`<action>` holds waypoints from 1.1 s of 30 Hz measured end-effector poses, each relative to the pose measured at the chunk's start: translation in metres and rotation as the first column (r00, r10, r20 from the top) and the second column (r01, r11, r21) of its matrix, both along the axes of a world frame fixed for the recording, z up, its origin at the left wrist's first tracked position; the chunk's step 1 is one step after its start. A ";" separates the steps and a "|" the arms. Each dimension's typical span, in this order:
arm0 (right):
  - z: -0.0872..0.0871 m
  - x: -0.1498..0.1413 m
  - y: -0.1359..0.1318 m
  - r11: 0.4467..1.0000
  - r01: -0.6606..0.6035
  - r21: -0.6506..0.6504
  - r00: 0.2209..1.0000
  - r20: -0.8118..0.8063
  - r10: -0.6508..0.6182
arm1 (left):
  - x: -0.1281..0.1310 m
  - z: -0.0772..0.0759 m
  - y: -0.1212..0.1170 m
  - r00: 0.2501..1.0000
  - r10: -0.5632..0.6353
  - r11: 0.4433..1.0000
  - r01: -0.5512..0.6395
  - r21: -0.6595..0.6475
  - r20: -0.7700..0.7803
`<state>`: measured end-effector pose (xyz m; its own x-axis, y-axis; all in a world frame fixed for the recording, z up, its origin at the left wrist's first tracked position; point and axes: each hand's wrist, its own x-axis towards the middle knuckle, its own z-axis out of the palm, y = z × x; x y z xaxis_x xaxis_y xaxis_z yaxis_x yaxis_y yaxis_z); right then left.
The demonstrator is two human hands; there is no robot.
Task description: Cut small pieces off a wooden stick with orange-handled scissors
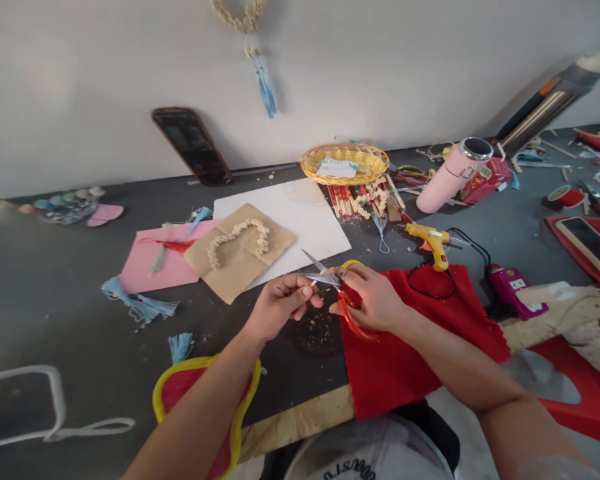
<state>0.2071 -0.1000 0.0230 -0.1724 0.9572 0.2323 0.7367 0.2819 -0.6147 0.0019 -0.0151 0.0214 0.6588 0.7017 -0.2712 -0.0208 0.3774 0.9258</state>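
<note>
My right hand [373, 298] is closed round the orange and yellow handles of a pair of scissors [329, 276], whose blades are open and point left. My left hand [281, 303] pinches a small thin stick [313, 283] between its fingertips and holds it at the blades. Both hands hover over the dark table [80, 333], above a scatter of small pale cuttings [320, 325]. A red cloth [410, 347] lies under my right wrist.
Brown paper with a beaded strand [237, 239] lies on a white sheet [290, 217] and pink paper [147, 263]. Behind are a yellow basket [345, 163], sticks [345, 199], a pink bottle [450, 177] and a yellow glue gun [433, 240]. Blue tassels [137, 303] lie left.
</note>
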 end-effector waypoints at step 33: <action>0.000 0.002 0.001 0.997 -0.024 0.075 1.000 0.013 0.023 | -0.001 0.001 -0.001 1.000 -0.007 0.999 0.007 0.035 0.017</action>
